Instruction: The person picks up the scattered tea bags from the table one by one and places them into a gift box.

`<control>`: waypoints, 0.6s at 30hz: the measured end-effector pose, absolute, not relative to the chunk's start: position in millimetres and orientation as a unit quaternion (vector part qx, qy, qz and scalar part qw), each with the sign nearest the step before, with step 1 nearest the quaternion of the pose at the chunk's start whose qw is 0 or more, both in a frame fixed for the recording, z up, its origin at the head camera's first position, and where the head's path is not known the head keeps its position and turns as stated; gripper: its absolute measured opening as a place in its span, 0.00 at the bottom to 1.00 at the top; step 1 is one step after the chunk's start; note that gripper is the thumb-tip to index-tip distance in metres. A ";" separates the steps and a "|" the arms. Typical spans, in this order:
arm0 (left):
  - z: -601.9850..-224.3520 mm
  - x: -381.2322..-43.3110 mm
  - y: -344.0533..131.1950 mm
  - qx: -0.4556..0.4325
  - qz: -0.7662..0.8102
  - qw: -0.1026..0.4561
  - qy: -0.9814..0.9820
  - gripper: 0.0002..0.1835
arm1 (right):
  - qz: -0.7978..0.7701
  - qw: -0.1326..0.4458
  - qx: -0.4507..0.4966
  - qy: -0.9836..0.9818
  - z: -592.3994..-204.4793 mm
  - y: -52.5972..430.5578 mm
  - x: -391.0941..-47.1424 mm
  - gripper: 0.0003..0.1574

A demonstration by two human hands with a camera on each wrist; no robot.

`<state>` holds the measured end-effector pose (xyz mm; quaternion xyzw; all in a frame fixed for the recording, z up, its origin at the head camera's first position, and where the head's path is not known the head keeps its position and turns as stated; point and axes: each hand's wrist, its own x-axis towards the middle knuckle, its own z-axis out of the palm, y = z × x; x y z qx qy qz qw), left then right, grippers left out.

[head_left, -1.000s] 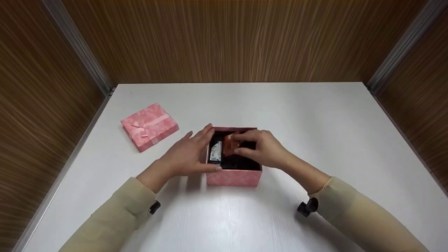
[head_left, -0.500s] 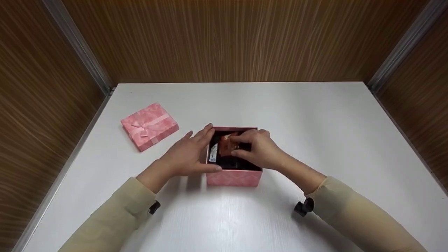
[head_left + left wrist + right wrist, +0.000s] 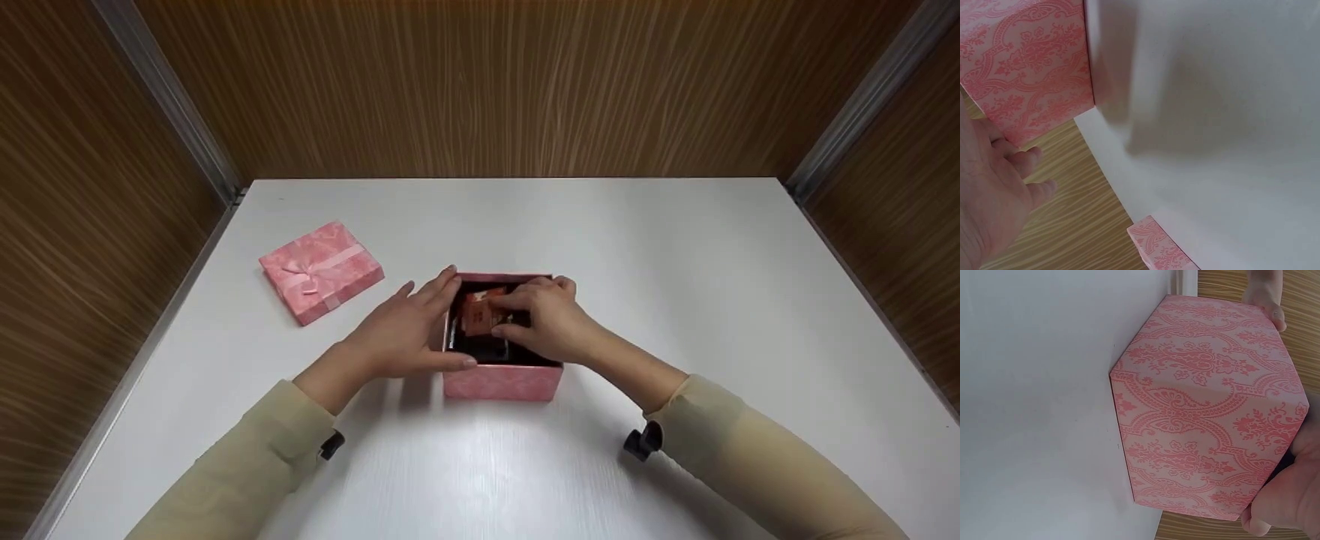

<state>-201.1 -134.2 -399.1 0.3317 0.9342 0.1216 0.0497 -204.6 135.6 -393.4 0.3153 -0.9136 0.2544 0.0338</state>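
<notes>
A pink patterned gift box [image 3: 501, 382] stands lidless at the middle of the table, dark inside. My left hand [image 3: 397, 330] rests along its left side, fingers at the far corner and thumb on the near rim. Inside the box, my right hand [image 3: 551, 319] pinches a small orange-brown box [image 3: 477, 315] between thumb and fingers. A dark object [image 3: 487, 347] lies below that small box, its kind unclear. Both wrist views show the outer walls of the gift box [image 3: 1033, 67], and the right one has my right hand [image 3: 1292, 495] reaching over the rim.
The matching pink lid [image 3: 321, 271], with ribbon and bow, lies on the white table [image 3: 637, 232] to the back left. Wood-grain panels [image 3: 480, 90] close off the back and both sides.
My right hand has shifted slightly left with the small orange-brown box, which now covers most of the pale printed item at the left inside. My left hand has stayed in place.
</notes>
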 end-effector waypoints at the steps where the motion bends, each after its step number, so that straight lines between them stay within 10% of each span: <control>1: -399.3 -201.4 -133.8 0.332 0.121 0.050 0.934 0.70 | 0.248 0.034 0.315 -0.916 -393.5 135.4 -204.5 0.27; 18: -397.7 -204.6 -136.1 0.335 0.114 0.048 0.934 0.70 | 0.303 0.092 0.309 -0.897 -385.7 160.8 -204.5 0.30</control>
